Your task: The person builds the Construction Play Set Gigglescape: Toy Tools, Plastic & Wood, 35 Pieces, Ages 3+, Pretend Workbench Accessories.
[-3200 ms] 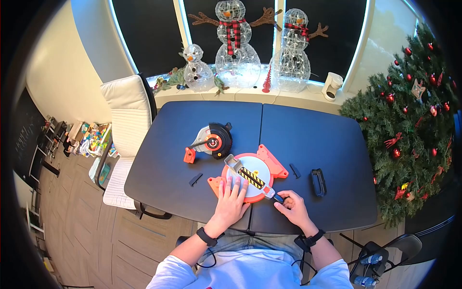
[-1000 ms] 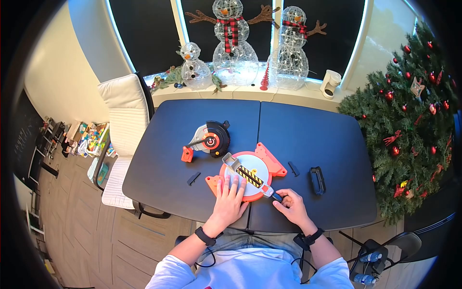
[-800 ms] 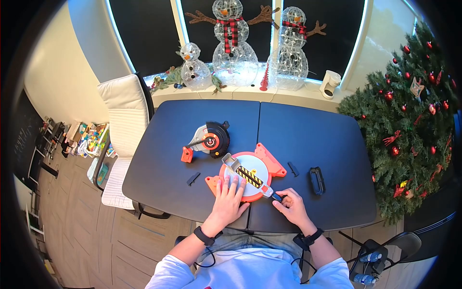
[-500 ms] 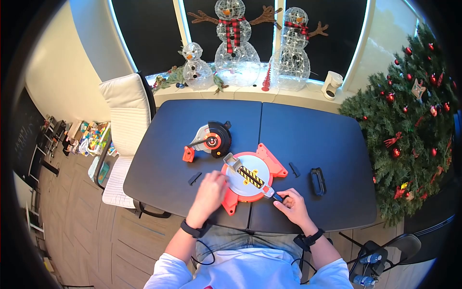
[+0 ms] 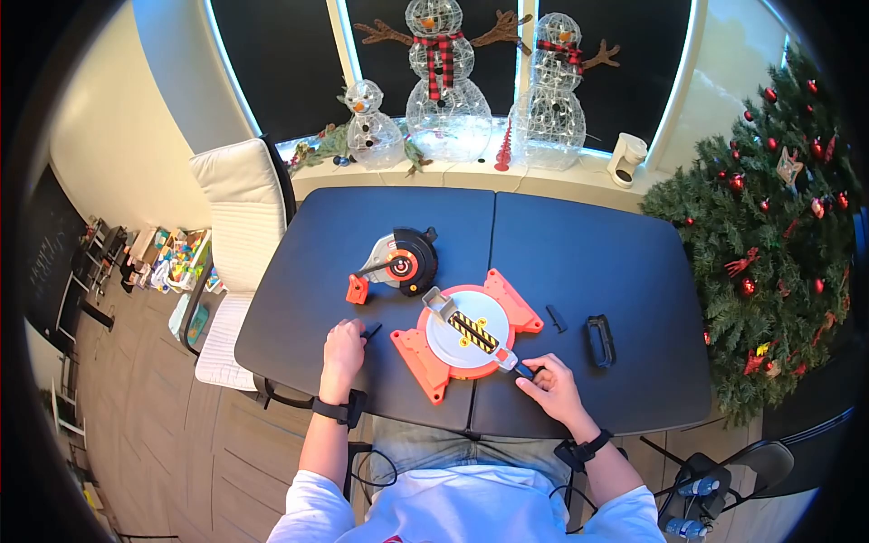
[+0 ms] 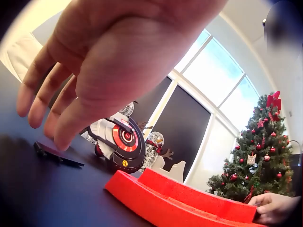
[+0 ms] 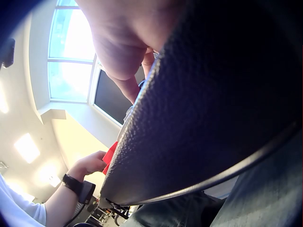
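Note:
My left hand reaches over the table's left side, its loosely bent fingers just above a small black plastic strip. The strip lies flat on the tabletop, partly covered by the hand in the head view. My right hand pinches the black end of a grey arm on a round toy base. This toy base has a grey disc, orange-red side wings, a yellow-and-black striped panel and a raised grey flap. In the right wrist view the table edge hides most of the right hand's grip.
A black, grey and orange wheel-shaped toy with a red handle stands behind the left hand. To the right lie another black strip and a black hollow frame. A white chair stands at the table's left, a decorated tree at its right.
My left hand has lifted off the disc and moved left to the black strip, uncovering the toy base's front-left wing. The right hand keeps its place on the black end.

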